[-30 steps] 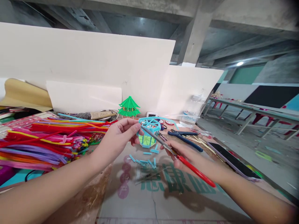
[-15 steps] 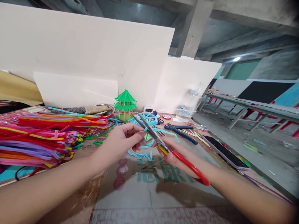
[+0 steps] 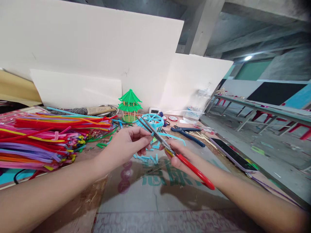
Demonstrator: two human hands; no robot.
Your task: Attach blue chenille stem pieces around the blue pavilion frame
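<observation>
My left hand (image 3: 128, 144) pinches a small light-blue piece at its fingertips, too small to make out, right at the blades of the red-handled scissors (image 3: 175, 152). My right hand (image 3: 181, 158) grips the scissors' handles; the blades point up-left and look nearly closed. Behind the blades sits a light-blue stick-built model (image 3: 153, 121) on the table. Several short light-blue cut pieces (image 3: 145, 158) lie on the clear sheet (image 3: 155, 194) below my hands.
A big pile of coloured pipe cleaners (image 3: 46, 136) fills the left. A green pagoda model (image 3: 130, 105), blue pliers (image 3: 187, 132), a small clock (image 3: 154, 111), a clear jar (image 3: 196, 108) and a phone (image 3: 233, 155) lie behind and right. White boards stand at the back.
The blue model left my left hand and now rests on the table. The scissors opened, then nearly closed at my left fingertips. The view shifted slightly down.
</observation>
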